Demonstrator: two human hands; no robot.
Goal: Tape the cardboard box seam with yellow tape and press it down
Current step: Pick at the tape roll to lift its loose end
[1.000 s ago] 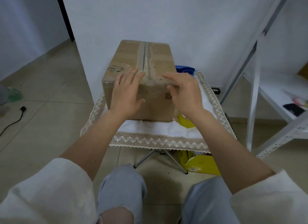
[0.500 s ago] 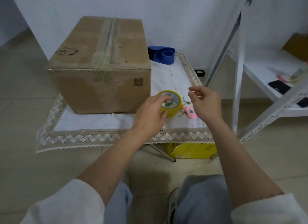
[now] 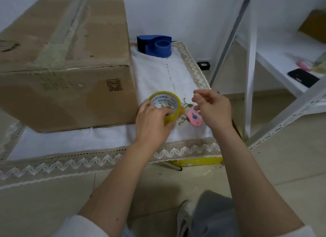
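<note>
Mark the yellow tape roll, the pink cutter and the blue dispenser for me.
yellow tape roll (image 3: 173, 115): head view, on its yellow outer side, right of the fingers.
pink cutter (image 3: 194, 118): head view, middle of its pink body.
blue dispenser (image 3: 155, 45): head view, on its front wall beside the round hub.

1 cardboard box (image 3: 67, 63) | 1 yellow tape roll (image 3: 172, 115) | 1 blue dispenser (image 3: 155, 45) (empty) | 2 hands (image 3: 151, 123)

Both bare forearms are stretched forward; the left hand (image 3: 153, 121) is clamped in a grip, the right hand (image 3: 212, 108) is raised with fingers loosely curled.
</note>
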